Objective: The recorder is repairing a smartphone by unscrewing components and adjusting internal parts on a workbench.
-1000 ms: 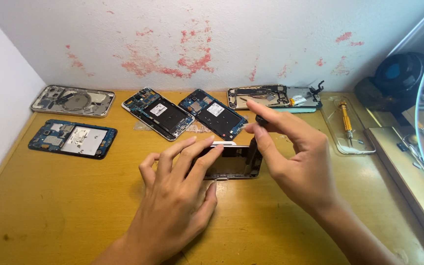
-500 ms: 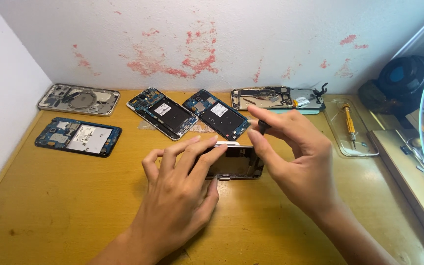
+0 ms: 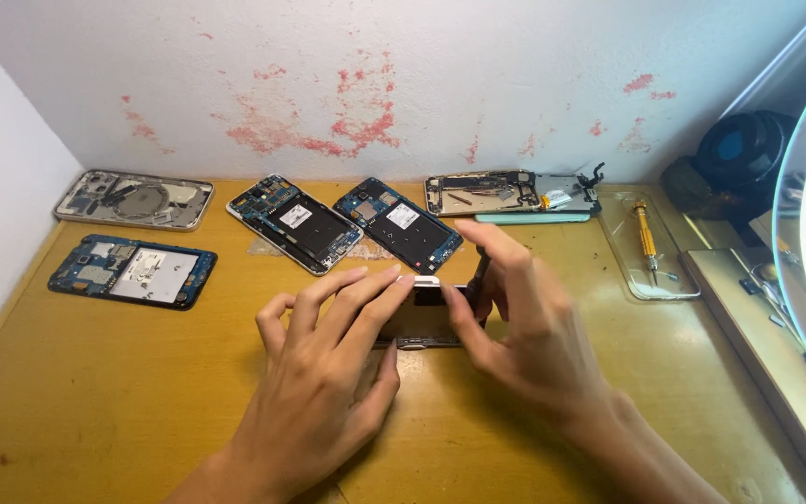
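**2 hands on a phone at the middle of the bench**

A dark phone [image 3: 426, 317] lies flat on the yellow wooden table [image 3: 95, 401], near its centre, and both hands meet over it. The left hand [image 3: 328, 373] rests palm down with its fingers spread and stretched forward; the fingertips press on the phone's near-left part and upper edge, so the hand is open and flat rather than clasped around anything. The right hand [image 3: 524, 327] comes in from the right, its thumb on the phone's face and its fingers curled over the far right corner, pinching a thin dark tool [image 3: 479, 273] that stands almost upright at that corner. The hand is blurred, so the tool's tip cannot be made out.

Behind the hands, 2 opened phone bodies [image 3: 347, 222] with blue circuit boards lie side by side at a slant. At the far left sit a silver phone frame [image 3: 134, 199] and, just in front of it, another blue board [image 3: 132, 272]. A stripped chassis [image 3: 510, 193] lies along the wall, and to the right a clear tray [image 3: 650, 271] holds a yellow screwdriver [image 3: 646, 239]
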